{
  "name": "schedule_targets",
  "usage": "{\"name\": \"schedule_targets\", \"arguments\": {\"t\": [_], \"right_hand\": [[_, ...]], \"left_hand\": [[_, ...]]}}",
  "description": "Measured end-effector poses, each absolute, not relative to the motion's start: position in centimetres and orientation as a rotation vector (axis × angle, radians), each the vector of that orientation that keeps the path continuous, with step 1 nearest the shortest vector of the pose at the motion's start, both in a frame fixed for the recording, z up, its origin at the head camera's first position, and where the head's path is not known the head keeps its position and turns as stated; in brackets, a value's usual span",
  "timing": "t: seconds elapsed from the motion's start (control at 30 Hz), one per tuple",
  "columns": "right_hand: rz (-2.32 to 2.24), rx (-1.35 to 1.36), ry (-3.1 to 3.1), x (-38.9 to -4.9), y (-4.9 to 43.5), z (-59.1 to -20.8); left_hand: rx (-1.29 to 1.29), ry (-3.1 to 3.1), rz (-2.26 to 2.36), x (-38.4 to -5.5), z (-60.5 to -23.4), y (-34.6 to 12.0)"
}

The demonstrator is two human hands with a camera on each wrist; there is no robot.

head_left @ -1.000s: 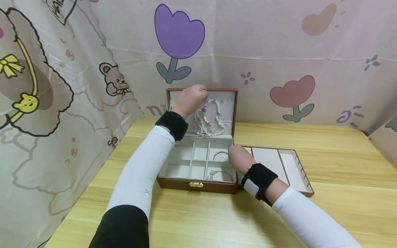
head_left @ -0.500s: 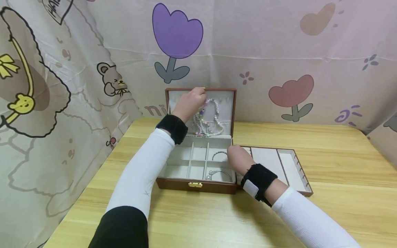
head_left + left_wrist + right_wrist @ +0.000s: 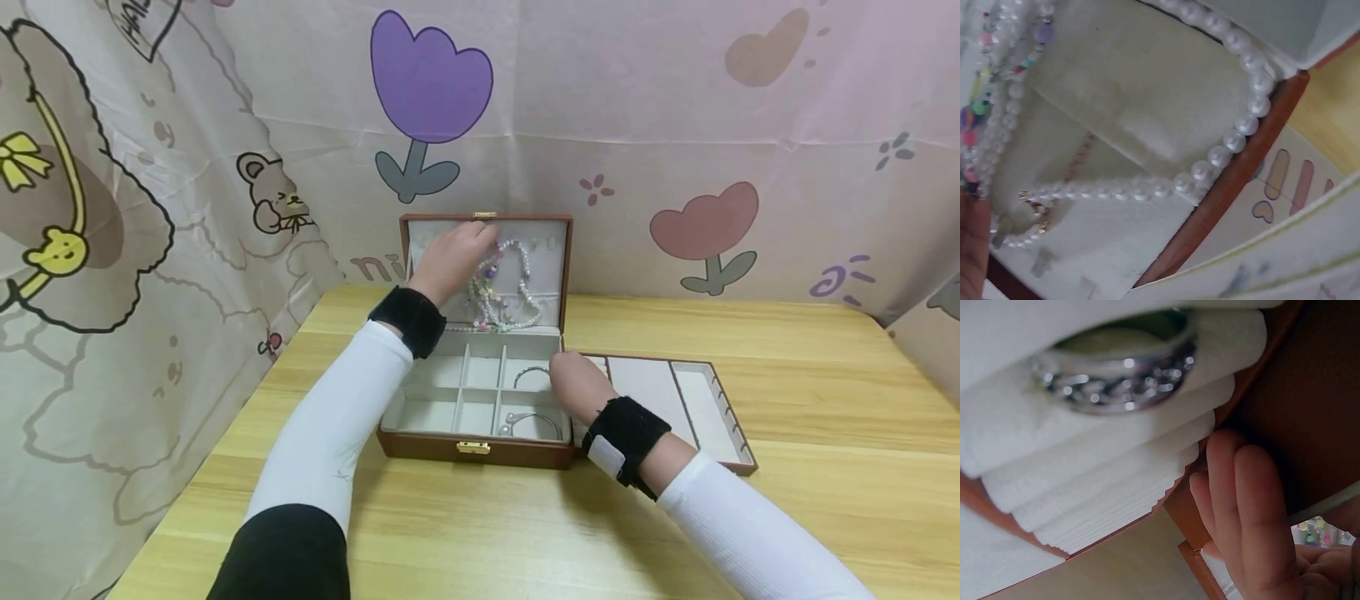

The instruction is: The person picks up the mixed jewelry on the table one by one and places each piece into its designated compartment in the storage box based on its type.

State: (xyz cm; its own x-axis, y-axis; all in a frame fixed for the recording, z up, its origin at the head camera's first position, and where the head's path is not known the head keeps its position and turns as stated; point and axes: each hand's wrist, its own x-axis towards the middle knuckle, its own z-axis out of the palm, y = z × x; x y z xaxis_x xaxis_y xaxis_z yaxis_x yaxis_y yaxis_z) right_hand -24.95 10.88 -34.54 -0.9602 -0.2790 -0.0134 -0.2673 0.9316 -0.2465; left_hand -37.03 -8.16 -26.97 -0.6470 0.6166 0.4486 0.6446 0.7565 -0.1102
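A brown jewelry box stands with its lid up. Bead and pearl necklaces hang inside the lid. My left hand is at their upper end, below the lid's top edge. In the left wrist view its straight finger touches colourful beads; a pearl necklace loops beside them. Its thumb is hidden. My right hand holds the box's right wall, fingers along the brown outside and thumb by the rim.
A lift-out tray lies against the box's right side; its padded rolls hold a silver ring. In the box's right compartments are a bangle and another bangle with a pearl. Behind the table hangs a printed cloth.
My left hand has come down a little from the lid's top edge and its fingers have straightened, so the gold catch there shows. The right hand has stayed in place.
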Motion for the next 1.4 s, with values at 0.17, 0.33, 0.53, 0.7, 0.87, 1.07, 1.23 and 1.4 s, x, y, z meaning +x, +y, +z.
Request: {"name": "schedule_targets", "arguments": {"t": [0.17,0.33,0.53,0.7,0.87,1.07,1.23,1.4], "right_hand": [[-0.380,-0.448,3.034,-24.9,10.7,-34.6],[-0.402,-0.445,3.031,-24.9,10.9,-34.4],[-0.418,-0.444,3.018,-24.8,11.3,-34.1],[-0.414,-0.433,2.998,-24.8,11.4,-34.2],[-0.484,-0.441,2.979,-24.9,11.7,-34.4],[-0.765,-0.368,2.853,-24.5,12.5,-34.7],[-0.883,-0.306,2.720,-23.7,13.2,-34.6],[-0.855,-0.317,2.728,-22.9,13.9,-34.7]], "left_hand": [[-0.815,-2.582,-0.183,-35.0,-27.3,-9.5],[-0.462,-2.904,-0.369,-31.4,-27.8,-12.4],[-0.165,-3.169,-0.348,-29.0,-30.4,-16.3],[-0.144,-3.271,-0.448,-27.4,-32.2,-17.7],[-0.205,-3.320,-0.555,-25.9,-32.8,-17.8],[-0.179,-3.297,-0.539,-24.8,-32.6,-17.8],[-0.206,-3.248,-0.499,-23.8,-32.4,-17.9],[-0.178,-3.180,-0.401,-22.5,-32.2,-17.0]]}}
